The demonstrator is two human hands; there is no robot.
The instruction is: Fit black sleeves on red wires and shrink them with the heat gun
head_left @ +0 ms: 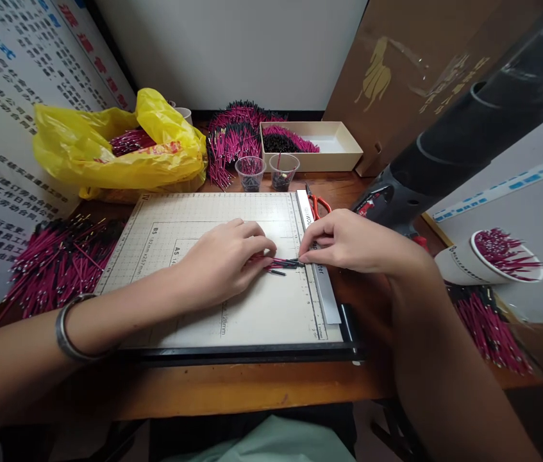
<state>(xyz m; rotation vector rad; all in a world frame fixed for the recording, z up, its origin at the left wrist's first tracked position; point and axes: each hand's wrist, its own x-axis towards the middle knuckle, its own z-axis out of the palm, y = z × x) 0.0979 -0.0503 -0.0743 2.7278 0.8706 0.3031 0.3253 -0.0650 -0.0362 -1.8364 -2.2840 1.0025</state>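
A small bundle of magenta wires with black ends lies over the right part of a paper trimmer board printed with a grid and paper sizes. My left hand is closed on the magenta part, its fingers bent down onto the board. At the black tips, my right hand pinches with thumb and forefinger, right beside the metal strip along the board's right edge. One black piece sits apart, just below the bundle. The wire ends between my right fingertips are partly hidden.
Wire piles lie left, behind and right. A yellow bag, two clear cups, a cardboard tray and orange-handled scissors are behind the board. A paper cup leans right, near a dark tube.
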